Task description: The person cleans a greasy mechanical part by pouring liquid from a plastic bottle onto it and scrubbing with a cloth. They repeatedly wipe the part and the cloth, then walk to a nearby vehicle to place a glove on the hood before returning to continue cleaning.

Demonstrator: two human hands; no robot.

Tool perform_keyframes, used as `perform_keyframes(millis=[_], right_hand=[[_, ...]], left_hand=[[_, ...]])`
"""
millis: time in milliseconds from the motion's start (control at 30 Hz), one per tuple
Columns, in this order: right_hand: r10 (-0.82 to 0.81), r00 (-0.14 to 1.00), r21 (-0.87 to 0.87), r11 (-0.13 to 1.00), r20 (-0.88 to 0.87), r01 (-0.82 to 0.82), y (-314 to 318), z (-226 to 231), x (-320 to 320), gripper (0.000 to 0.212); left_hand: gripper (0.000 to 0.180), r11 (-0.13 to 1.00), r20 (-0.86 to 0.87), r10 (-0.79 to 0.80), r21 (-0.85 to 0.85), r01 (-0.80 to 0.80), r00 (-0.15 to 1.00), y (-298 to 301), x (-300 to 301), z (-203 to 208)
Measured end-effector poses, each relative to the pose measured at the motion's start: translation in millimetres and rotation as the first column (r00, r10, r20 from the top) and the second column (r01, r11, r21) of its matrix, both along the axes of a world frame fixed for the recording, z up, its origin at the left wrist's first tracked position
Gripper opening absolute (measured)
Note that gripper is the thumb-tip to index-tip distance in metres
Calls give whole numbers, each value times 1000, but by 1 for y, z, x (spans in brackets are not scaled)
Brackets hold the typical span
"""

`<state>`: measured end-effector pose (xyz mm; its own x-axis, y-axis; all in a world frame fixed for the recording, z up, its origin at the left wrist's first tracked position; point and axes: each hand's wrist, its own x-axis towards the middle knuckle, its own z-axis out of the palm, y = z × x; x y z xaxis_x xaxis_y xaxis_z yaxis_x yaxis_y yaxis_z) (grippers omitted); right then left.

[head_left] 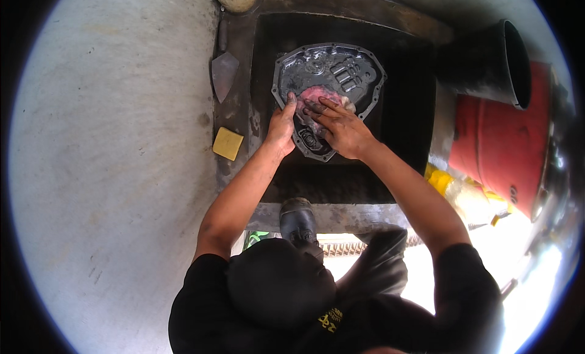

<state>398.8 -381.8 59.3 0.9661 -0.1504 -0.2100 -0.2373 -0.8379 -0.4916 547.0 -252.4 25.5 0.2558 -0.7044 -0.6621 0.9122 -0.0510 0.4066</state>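
A dark grey metal cover [297, 69], wet and many-sided with bolt holes along its rim, is held tilted over a dark basin [234, 113]. My left hand [282, 130] grips the cover's left edge, thumb up on the rim and the other fingers hidden behind it. With fingers stretched and slightly bent, my right hand [346, 130] presses a pink rag [315, 94] against the cover's inner face. Dark grime marks the fingers of that hand. Raised ribs and moulded shapes show on the cover above the rag.
On the basin's left ledge lie a pointed trowel [225, 75] and a yellow sponge [228, 144]. To the right are a black bucket [481, 67] on its side, a red drum [501, 144] and a yellow-and-white bag [456, 192]. A black boot [297, 219] rests at the near ledge.
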Motion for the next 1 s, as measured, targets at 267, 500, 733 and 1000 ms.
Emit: perform_keyframes(millis=[267,500,733,1000], right_hand=[[-414,907,-335,846,82,416,-62,-14,10,43],[-260,957,105,963,131,247,20,-23,24,31],[-85,958,19,996,273,83,-21,-13,-2,44],[-288,949,-335,888,126,315,-54,-23,21,34]], left_hand=[[36,986,104,-164,38,161,981,13,-28,-10],[46,985,134,-163,76,154,977,9,-28,6],[42,968,209,-250,39,247,946,23,-28,-16],[50,951,314,-304,155,268,899,14,-23,-5]])
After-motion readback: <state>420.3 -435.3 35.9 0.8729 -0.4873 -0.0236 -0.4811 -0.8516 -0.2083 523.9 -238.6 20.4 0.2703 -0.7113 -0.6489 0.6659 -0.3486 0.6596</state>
